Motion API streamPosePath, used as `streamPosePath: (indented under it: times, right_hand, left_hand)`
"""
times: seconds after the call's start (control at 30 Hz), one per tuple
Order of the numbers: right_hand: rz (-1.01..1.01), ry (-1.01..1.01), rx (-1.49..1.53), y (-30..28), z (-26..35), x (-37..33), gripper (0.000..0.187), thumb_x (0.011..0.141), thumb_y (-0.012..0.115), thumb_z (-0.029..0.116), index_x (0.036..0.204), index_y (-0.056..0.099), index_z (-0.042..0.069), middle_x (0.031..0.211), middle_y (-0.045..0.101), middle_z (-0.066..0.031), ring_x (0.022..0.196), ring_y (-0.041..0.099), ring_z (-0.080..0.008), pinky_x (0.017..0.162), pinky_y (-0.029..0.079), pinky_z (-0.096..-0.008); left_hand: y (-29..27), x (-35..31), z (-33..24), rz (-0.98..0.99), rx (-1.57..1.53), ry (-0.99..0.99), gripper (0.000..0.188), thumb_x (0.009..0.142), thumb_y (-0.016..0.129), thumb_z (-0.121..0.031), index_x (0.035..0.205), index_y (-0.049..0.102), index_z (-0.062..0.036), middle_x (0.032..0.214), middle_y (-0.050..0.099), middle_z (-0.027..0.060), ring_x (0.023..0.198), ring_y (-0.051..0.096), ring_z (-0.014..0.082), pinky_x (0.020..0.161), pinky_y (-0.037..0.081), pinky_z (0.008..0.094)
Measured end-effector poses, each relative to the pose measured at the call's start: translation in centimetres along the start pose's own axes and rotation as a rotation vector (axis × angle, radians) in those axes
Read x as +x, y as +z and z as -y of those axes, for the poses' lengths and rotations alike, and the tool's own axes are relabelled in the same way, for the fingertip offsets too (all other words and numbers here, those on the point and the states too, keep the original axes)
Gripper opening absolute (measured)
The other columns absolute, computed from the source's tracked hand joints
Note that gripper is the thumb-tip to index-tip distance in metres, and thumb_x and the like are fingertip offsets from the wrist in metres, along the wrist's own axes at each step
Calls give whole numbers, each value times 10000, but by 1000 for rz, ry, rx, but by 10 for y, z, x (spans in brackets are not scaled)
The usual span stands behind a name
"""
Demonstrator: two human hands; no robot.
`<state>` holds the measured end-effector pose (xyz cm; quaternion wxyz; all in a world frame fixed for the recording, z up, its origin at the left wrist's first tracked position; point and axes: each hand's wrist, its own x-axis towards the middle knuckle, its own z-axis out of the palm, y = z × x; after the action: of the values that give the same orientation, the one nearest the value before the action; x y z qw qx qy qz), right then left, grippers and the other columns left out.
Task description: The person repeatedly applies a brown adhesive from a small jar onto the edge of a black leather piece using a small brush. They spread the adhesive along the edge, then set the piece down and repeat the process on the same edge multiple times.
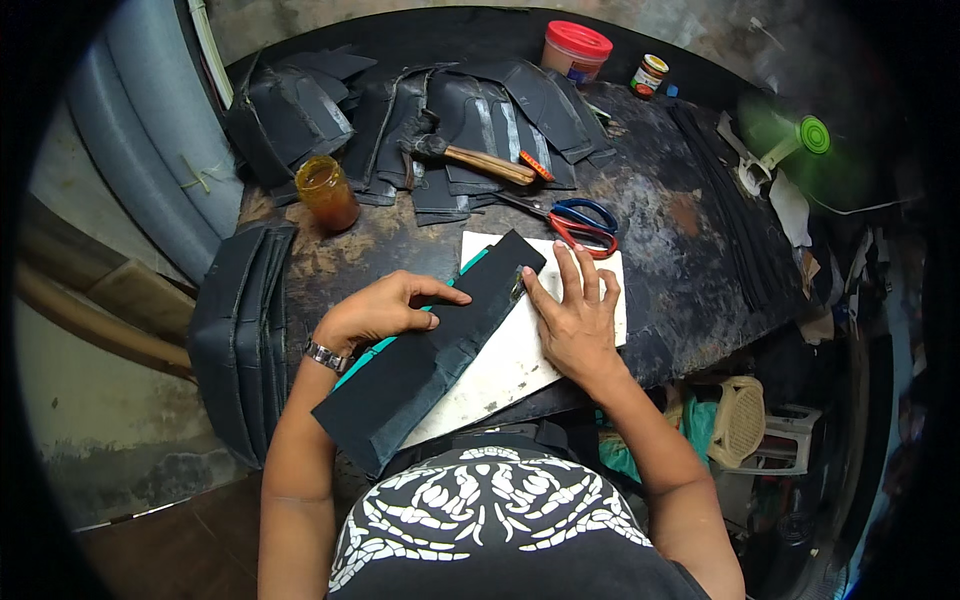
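Head view: both hands are flat on a long black strip [430, 345] that lies diagonally across a white board [520, 365] at the near edge of the dark worktable [690, 290]. The near end of the strip hangs off the board toward the person's lap.

Left hand [385, 310]: fingers together and stretched out, pressing the strip's middle. Nothing is clamped, just palm-down pressure, likely to stop the strip from sliding.

Right hand [575, 315]: fingers spread on the board just beside the strip's far end, thumb side touching its edge. Open, holding nothing; it looks like it pins the board and lines up the edge. Something small and shiny sits at the strip's edge by the thumb; can't tell what.

A teal sheet [375, 355] peeks out under the strip's left side, probably a second layer being matched.

Tools are parked within reach behind the board: scissors [580, 225] with red and blue handles, a hammer [470, 158] resting on a pile of cut black pieces [480, 120], and an amber jar [328, 192]. A red-lidded tub [575, 50] stands at the far edge. More stacked black pieces [235, 340] hang off the left.
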<state>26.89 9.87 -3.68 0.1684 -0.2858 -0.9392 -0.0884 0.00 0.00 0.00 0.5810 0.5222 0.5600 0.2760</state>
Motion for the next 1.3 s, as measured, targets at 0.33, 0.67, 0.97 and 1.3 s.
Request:
streamPosePath:
  times: [0.33,0.67,0.97,1.3]
  right_hand:
    - [204,-127,363,-5,-30,9,636,888,523,-1,1363,578,420,1283,472,-112,1215,446,-268,1061,257,-496]
    - [100,-38,289,-7,-15,5,583,882,490,-33,1322,635,320,1139,493,-131,1104,463,-292,998,259,-452]
    - [112,-181,545,-24,25,-3,584,780,560,-38,1259,671,278,1019,499,-85,995,496,-255,917,306,-441]
    - [-51,-287,669,-16,84,239,648,1026,317,529,1033,767,62,1481,389,-203,1396,304,-350,1119,180,-537]
  left_hand:
    - [8,2,2,-39,9,57,582,813,573,57,1368,602,-116,1112,645,62,963,569,137,899,448,264]
    - [6,2,1,-19,83,76,598,811,548,74,1384,581,-94,1226,634,91,1073,575,155,980,432,278]
    - [7,7,14,-16,-87,110,597,808,541,110,1373,585,-75,1310,614,88,1136,561,151,1003,430,294]
    - [-5,50,12,-126,167,310,478,756,623,43,1209,679,-100,1271,658,131,1242,568,252,1096,385,348]
